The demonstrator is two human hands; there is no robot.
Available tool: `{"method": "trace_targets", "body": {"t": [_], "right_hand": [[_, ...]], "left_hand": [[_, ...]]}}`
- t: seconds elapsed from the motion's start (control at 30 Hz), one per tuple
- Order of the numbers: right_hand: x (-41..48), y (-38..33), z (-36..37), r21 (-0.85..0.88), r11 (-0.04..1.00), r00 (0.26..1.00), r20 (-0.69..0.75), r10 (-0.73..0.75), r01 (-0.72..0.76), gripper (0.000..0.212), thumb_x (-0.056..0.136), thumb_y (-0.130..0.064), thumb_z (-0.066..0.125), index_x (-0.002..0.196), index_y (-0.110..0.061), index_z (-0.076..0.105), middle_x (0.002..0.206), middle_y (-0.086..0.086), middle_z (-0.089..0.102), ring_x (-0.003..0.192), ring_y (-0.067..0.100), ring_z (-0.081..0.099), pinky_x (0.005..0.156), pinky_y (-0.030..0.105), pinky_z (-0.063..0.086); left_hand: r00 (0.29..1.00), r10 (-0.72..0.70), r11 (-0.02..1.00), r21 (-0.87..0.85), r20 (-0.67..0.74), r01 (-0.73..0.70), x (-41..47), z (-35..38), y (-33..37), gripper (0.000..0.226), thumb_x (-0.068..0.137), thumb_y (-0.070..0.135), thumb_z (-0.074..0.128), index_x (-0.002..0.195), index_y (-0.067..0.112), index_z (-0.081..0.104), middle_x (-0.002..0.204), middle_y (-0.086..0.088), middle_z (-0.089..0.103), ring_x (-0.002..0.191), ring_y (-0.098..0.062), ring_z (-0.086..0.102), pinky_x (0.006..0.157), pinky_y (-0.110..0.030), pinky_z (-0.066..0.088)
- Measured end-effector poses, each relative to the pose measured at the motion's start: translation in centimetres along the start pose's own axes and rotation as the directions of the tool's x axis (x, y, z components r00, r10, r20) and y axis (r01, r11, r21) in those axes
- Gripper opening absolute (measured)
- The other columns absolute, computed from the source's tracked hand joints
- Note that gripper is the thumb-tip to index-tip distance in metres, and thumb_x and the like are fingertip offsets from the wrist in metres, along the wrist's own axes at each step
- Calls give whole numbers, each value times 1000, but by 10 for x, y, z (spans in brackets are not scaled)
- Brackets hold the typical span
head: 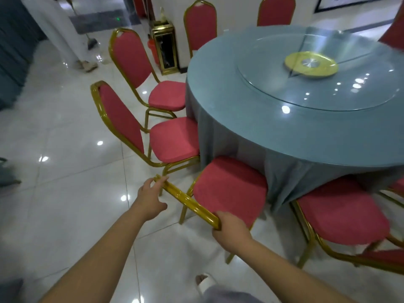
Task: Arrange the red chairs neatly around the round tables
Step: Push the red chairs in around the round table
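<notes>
1. Left hand (pixel 150 199), lower centre of the frame: fingers spread and resting on the left end of the gold top rail (pixel 185 199) of the near chair (pixel 229 189); thumb stands off below the rail, so the hand is apart, touching but not wrapped.
2. Right hand (pixel 230 231), just right of it: fingers curled over the rail's right end, clamped on the chair back.
3. Near chair: seen from above and behind, red seat pointing at the table (pixel 295 136), front edge of the seat touching or tucked just under the hanging blue cloth; cannot tell which.
4. Table: round, blue cloth, fills the upper right of the frame. Glass turntable (pixel 317 90) lies on top, with a gold disc (pixel 311 65) at its centre.
5. Second chair (pixel 172 142), left of centre: seat edge against the cloth, back leaning toward the left of the frame.
6. Third chair (pixel 167 95), above it: seat likewise meeting the cloth.
7. Two more chairs, top centre (pixel 200 24) and top right (pixel 276 10), stand behind the table; only their backs show.
8. Another chair (pixel 343 217), lower right, just beside the near chair, seat toward the table.
9. Gold stand (pixel 166 51) sits by the wall at top centre.
10. Floor (pixel 65 193): glossy white tile with lamp reflections.
11. Own foot in a pale slipper (pixel 205 281) at bottom centre.
12. Second person's legs (pixel 65 36) and a broom, upper left.
</notes>
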State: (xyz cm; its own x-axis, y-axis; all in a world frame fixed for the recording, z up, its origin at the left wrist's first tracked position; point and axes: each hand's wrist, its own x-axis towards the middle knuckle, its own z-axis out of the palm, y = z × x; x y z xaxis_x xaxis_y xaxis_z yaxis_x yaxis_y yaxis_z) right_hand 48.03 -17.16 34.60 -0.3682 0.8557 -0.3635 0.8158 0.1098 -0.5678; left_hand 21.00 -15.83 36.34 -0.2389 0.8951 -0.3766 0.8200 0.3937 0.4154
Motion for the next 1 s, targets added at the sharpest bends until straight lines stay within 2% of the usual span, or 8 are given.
{"method": "trace_targets", "body": {"t": [0.2,0.33,0.4,0.57,0.7,0.8,0.93,1.0], "right_hand": [[0,-12,14,18,962,956,-103,273,-273,7,73,-28,55,68,-32,52,66,-7,59,59,13,60,46,26,43],[-6,-33,22,67,878,849,-230,476,-474,7,79,-26,57,75,-29,62,71,-5,63,68,12,61,65,36,56],[-7,-45,23,102,834,795,-258,549,-542,11,85,-24,57,77,-29,63,73,-7,64,70,10,62,68,33,56],[-5,-66,18,130,754,708,-275,651,-643,17,85,-14,51,80,-26,62,79,-3,65,77,16,64,73,36,56],[2,-72,17,174,691,636,-284,717,-702,19,85,-11,49,75,-25,59,74,-4,62,70,13,61,56,28,44],[4,-67,10,183,654,592,-298,748,-734,21,87,-13,50,75,-27,58,70,-8,61,65,9,58,51,25,35],[0,-51,1,152,655,596,-304,743,-740,24,90,-14,51,78,-32,62,72,-9,64,69,7,60,58,25,45],[-1,-46,-6,134,691,663,-203,720,-710,17,89,-21,56,82,-36,62,80,-9,66,77,7,62,73,30,53]], "left_hand": [[983,184,979,-87,5,-183,56,-13,-29,61,82,23,78,137,31,53,132,-5,56,114,-23,56,98,-34,47],[957,283,959,-56,68,-279,82,-30,-41,34,79,19,77,112,26,70,95,3,69,86,-20,63,80,-37,54],[920,376,925,4,112,-379,89,-37,-40,24,77,21,77,100,25,72,87,3,69,82,-18,62,76,-36,53],[868,473,879,-12,154,-477,103,-44,-31,25,76,11,70,96,26,73,85,4,71,83,-16,63,68,-29,48],[845,504,864,-79,182,-498,120,-47,-11,29,79,3,65,102,19,73,95,-3,71,89,-20,65,73,-30,52],[819,516,842,29,250,-539,131,-46,7,20,82,12,68,100,18,73,96,-4,71,91,-22,65,77,-33,54],[769,550,794,81,327,-602,134,-40,7,23,85,23,66,107,28,70,101,-1,65,93,-21,63,80,-37,54],[750,545,786,82,375,-612,135,-40,1,30,86,34,65,116,37,63,108,2,54,95,-19,58,80,-31,50]]}}
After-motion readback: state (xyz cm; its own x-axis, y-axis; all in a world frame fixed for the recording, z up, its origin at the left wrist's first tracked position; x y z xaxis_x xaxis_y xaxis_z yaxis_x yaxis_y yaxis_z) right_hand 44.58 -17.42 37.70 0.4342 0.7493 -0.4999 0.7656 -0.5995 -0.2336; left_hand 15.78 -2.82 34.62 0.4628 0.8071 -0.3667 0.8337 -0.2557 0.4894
